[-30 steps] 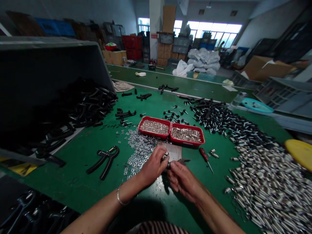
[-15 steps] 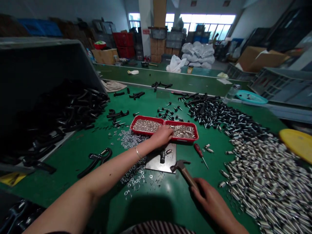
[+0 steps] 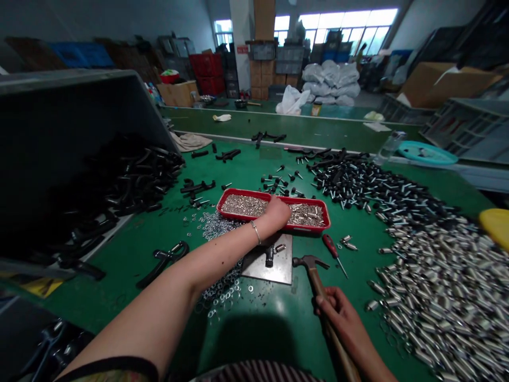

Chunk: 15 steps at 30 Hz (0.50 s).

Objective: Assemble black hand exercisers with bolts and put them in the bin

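My left hand (image 3: 278, 213) reaches into the right half of the red tray (image 3: 235, 216), over small silvery pins (image 3: 306, 215). Its fingertips are hidden, and whether they pinch a pin does not show. My right hand (image 3: 338, 307) is closed around the wooden handle of a claw hammer (image 3: 316, 276), whose head lies low over the bench by a metal plate (image 3: 260, 269). On that plate are a short black part (image 3: 270, 257) and a spring-like metal piece (image 3: 280, 248). A red-handled screwdriver (image 3: 331, 246) lies right of the plate.
Metal springs (image 3: 449, 297) are heaped at the right, with black-headed bolts (image 3: 369, 185) behind. Washers (image 3: 217, 227) lie scattered left of the plate. A grey bin (image 3: 149, 106) at the left spills black handles (image 3: 139, 175). A clear bottle (image 3: 389, 147) stands at the back right.
My left hand has moved slightly right and deeper among the pins. My right hand and the hammer have shifted a little right, with more of the handle showing. The view has shifted slightly.
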Each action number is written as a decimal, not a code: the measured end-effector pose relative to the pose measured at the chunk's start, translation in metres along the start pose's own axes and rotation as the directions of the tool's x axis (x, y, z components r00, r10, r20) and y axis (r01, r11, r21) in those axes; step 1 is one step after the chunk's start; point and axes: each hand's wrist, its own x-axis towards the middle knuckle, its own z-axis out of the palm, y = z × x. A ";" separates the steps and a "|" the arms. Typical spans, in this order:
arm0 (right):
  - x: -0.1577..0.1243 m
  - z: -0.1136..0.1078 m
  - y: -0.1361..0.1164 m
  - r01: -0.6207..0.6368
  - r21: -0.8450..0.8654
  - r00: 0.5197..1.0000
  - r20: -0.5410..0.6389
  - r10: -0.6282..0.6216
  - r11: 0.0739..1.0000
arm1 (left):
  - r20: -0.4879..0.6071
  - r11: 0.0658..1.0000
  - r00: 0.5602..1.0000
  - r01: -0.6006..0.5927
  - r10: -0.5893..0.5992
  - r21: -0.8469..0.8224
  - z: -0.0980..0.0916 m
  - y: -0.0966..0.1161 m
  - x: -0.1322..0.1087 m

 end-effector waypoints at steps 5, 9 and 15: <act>0.004 0.003 0.001 0.003 0.006 1.000 -0.011 -0.003 1.000 | -0.061 0.972 0.998 -0.017 0.033 0.235 -0.009 0.006 -0.007; 0.002 0.004 -0.003 -0.023 0.048 0.999 -0.025 0.024 0.999 | -0.124 0.964 0.990 -0.028 0.063 0.264 -0.027 0.005 -0.033; -0.009 0.009 -0.014 -0.253 0.308 0.962 0.179 0.206 0.917 | 0.042 0.998 0.999 0.036 -0.034 -0.049 -0.027 -0.020 -0.110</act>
